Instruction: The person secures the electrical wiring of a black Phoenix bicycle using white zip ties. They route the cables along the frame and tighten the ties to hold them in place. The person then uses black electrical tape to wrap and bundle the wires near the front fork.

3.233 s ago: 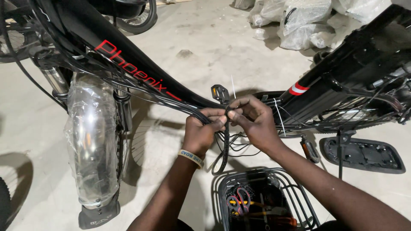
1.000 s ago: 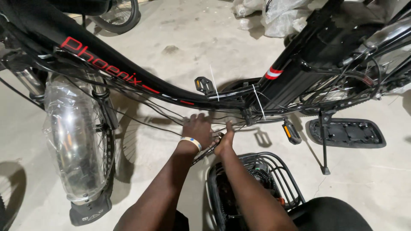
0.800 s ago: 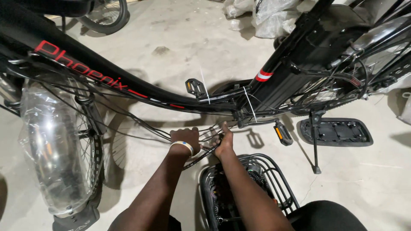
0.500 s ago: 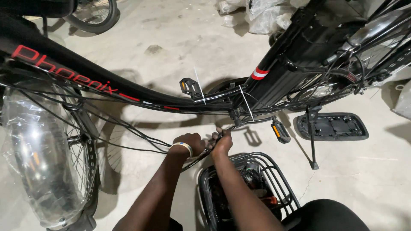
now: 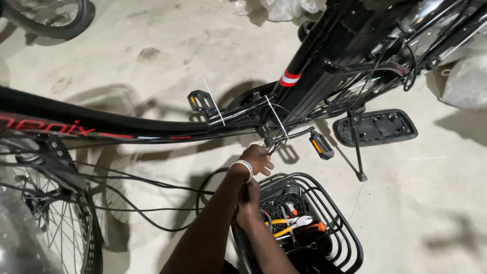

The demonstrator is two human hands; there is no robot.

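Concrete floor (image 5: 152,35): wire basket (image 5: 335,213) holds pliers (image 5: 291,223); left hand (image 5: 256,160) pinches cables (image 5: 274,144).

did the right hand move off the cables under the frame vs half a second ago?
Yes. The right hand has dropped back from the cables under the black bike frame toward the wire basket. The left hand stays at the cables.

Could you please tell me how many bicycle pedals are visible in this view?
2. One pedal sticks out above the black frame; the other pedal, with an orange reflector, hangs below it, right of the left hand. Others may be hidden.
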